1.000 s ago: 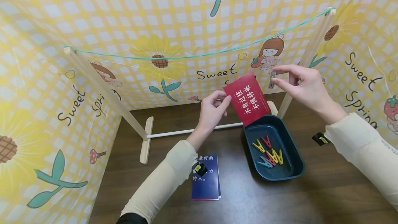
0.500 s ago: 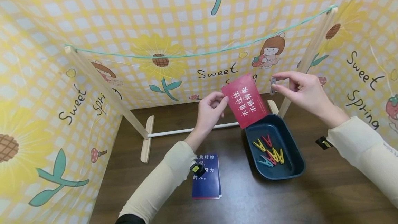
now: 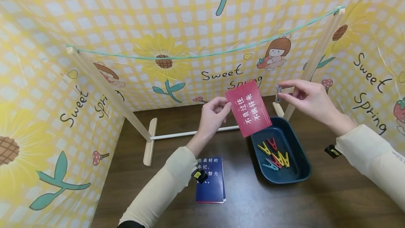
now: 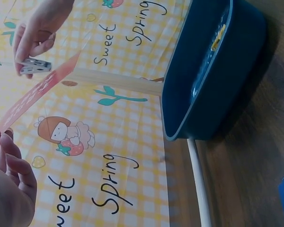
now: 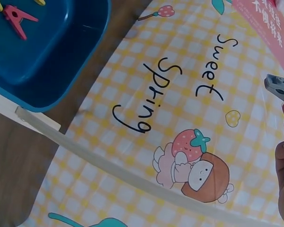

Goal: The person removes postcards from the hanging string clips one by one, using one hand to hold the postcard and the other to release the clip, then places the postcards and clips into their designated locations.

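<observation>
In the head view my left hand pinches the left edge of a red card with white Chinese characters. The card is held tilted in the air, its lower part just above the rim of a dark blue basin. To its right, thumb and fingertips of my right hand pinch a grey clothespin, apart from the card. The right wrist view shows the clothespin from close by, near the card's corner. Several red, yellow and blue clothespins lie in the basin.
A green string spans two wooden posts behind the hands. A white rod joins their feet. A stack of blue cards lies on the dark wooden table. Yellow checked cloth covers the walls.
My right hand has come down somewhat with the grey clothespin. The red card in my left hand has lowered slightly and turned a little more toward the camera.
</observation>
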A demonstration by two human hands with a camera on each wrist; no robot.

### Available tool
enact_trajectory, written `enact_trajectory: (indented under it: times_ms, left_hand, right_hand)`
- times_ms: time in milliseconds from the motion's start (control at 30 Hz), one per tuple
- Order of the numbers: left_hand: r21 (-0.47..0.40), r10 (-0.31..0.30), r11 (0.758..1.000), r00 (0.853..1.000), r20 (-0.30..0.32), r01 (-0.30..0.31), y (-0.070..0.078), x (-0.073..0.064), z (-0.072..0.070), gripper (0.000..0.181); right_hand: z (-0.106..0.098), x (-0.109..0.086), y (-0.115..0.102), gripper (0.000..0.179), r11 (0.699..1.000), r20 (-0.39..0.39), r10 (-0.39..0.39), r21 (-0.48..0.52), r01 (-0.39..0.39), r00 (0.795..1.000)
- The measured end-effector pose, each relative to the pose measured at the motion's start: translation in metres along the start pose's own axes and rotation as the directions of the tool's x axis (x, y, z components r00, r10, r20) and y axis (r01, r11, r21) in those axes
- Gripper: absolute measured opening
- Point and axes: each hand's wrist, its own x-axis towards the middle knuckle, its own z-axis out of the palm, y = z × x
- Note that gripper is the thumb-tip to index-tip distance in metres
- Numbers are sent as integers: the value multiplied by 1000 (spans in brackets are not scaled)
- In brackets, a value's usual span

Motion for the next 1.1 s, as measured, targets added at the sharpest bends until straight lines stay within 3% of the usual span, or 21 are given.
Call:
enact_trajectory:
  times_ms: [167,433,1100]
  left_hand:
    - [-5,-1,1000,1000,27,1,-1,-3,-1,13]
    - [9,-30,1000,999,16,29,-3,-7,-4,14]
    - [39,-90,995,996,15,89,-11,-18,-20,13]
  right_hand:
    - [4,-3,2,45,1000,5,-5,-3,5,1000]
    - [9,-10,2,48,999,34,34,-11,-34,999]
    - [16,-23,8,43,996,96,81,-33,-78,992]
